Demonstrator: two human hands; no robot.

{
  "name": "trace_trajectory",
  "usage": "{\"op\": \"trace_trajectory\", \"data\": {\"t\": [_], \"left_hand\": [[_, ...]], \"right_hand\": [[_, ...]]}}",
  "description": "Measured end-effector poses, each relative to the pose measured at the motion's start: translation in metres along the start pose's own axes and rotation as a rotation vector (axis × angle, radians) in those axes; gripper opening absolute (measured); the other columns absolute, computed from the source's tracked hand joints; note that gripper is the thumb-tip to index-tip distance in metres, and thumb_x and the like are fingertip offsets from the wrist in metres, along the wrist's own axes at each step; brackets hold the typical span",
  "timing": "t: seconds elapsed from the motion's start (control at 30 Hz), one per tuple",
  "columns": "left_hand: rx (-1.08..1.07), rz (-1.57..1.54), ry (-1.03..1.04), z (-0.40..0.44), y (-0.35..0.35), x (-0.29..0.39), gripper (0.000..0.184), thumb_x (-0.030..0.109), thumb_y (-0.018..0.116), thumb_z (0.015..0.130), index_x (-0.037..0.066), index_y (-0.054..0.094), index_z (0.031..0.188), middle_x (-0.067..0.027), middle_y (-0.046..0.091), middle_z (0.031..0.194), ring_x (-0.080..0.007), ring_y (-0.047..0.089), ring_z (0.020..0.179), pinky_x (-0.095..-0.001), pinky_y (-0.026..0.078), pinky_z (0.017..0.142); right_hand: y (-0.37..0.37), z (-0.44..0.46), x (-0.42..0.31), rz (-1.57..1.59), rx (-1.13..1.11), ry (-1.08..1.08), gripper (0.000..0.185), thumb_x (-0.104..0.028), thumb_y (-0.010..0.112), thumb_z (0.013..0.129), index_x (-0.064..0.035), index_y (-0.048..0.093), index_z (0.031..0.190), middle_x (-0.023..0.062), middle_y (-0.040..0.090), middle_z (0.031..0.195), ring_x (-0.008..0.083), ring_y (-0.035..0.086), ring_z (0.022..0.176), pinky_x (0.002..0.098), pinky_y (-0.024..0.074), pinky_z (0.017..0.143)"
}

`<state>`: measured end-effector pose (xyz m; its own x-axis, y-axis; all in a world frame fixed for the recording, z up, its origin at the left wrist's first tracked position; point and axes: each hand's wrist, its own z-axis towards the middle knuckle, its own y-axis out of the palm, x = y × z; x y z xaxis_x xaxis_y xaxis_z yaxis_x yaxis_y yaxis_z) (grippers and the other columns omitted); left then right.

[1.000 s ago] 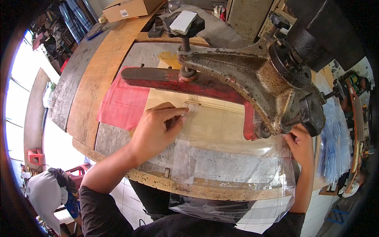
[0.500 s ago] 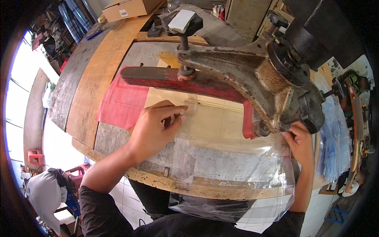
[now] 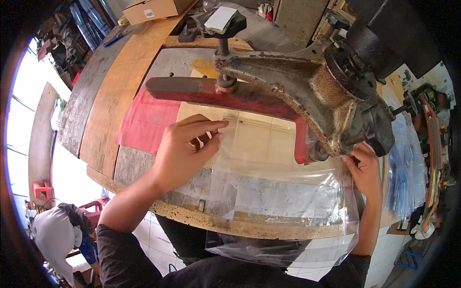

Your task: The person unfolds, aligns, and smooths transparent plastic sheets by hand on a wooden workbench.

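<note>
A clear plastic sheet [image 3: 283, 199] lies under the red bar of the machine and hangs over the table's front edge towards my body. My left hand [image 3: 185, 149] is beside the sheet's upper left edge, its thumb and index fingertips slightly apart. At the sheet's right edge, my right hand [image 3: 364, 170] is closed in a pinch on the plastic, partly behind the machine's arm. The long red and black bar [image 3: 192, 92] crosses above the sheet, under a heavy cast metal arm [image 3: 278, 72]. Beneath the sheet is a tan surface [image 3: 261, 139].
A red sheet [image 3: 149, 120] lies left of the work area. The cast arm carries a knob with a white block [image 3: 221, 19] on top. More clear plastic sheets [image 3: 406, 168] are stacked at right. A cardboard box [image 3: 153, 10] and blue pen [image 3: 114, 40] are at the back.
My left hand has moved slightly up, and its thumb and index fingertips have parted a little. My right hand keeps its pinch almost in the same place.
</note>
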<state>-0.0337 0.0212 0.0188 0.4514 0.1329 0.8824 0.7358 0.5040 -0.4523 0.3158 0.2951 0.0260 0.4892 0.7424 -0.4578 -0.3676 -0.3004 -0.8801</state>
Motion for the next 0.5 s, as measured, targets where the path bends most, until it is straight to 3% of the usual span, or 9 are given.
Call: {"op": "trace_trajectory", "data": {"t": [0.13, 0.47, 0.5], "left_hand": [[-0.021, 0.221, 0.062, 0.002, 0.003, -0.005, 0.029, -0.001, 0.071, 0.096, 0.002, 0.08, 0.123, -0.0073, 0.07, 0.092, -0.0121, 0.062, 0.068, -0.0287, 0.052, 0.065], [-0.041, 0.329, 0.153, 0.0, 0.004, -0.014, 0.026, 0.001, 0.072, 0.094, 0.002, 0.081, 0.119, -0.0101, 0.068, 0.092, -0.0185, 0.063, 0.066, -0.0325, 0.053, 0.065], [-0.033, 0.34, 0.174, 0.0, 0.005, -0.016, 0.025, 0.002, 0.073, 0.095, 0.002, 0.081, 0.119, -0.0101, 0.068, 0.092, -0.0188, 0.063, 0.066, -0.0328, 0.053, 0.065]], "right_hand": [[-0.001, 0.0, -0.002, -0.006, -0.022, 0.037, 0.017, -0.004, 0.08, 0.091, 0.0033, 0.075, 0.105, 0.017, 0.074, 0.103, 0.0351, 0.074, 0.095, 0.0409, 0.0558, 0.085], [0.003, -0.001, 0.0, 0.003, -0.004, 0.025, 0.018, -0.002, 0.079, 0.089, 0.0022, 0.076, 0.106, 0.0183, 0.073, 0.102, 0.0362, 0.073, 0.094, 0.0425, 0.0555, 0.083], [0.008, -0.002, 0.002, 0.033, 0.048, -0.002, 0.014, -0.001, 0.079, 0.088, 0.0042, 0.07, 0.097, 0.0161, 0.065, 0.093, 0.0324, 0.065, 0.087, 0.0403, 0.0498, 0.077]]}}
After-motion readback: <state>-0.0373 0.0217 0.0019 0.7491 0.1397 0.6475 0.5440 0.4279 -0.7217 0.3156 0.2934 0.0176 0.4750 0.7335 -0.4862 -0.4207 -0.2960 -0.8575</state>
